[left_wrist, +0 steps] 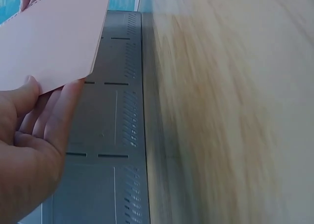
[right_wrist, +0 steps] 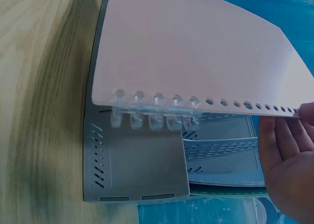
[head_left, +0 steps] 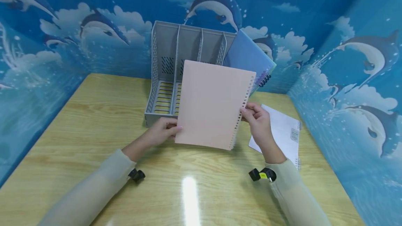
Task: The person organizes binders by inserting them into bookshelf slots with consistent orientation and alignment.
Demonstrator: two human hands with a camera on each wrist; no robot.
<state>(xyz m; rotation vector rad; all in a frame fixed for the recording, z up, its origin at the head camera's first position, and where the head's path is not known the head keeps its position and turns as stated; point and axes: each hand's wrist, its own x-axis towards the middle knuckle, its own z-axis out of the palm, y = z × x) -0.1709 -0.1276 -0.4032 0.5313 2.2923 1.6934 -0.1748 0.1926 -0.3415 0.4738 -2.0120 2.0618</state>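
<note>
A pale pink ring-bound notebook (head_left: 216, 104) is held up in front of a grey file rack (head_left: 164, 37). Round holes run along its right edge, and clear plastic rings (right_wrist: 157, 111) show at one end of that edge in the right wrist view. My left hand (head_left: 164, 128) pinches the lower left edge, thumb on the near face and fingers behind. With thumb and fingers, my right hand (head_left: 259, 119) grips the holed edge about halfway down. The notebook hides the rack's lower middle part.
A blue spiral notebook (head_left: 248, 53) leans in the rack's rightmost slot, sticking out to the right. A white notebook (head_left: 282, 132) with a barcode lies on the wooden table (head_left: 94, 114) beyond my right wrist. Dolphin-printed walls (head_left: 119, 20) enclose the back and sides.
</note>
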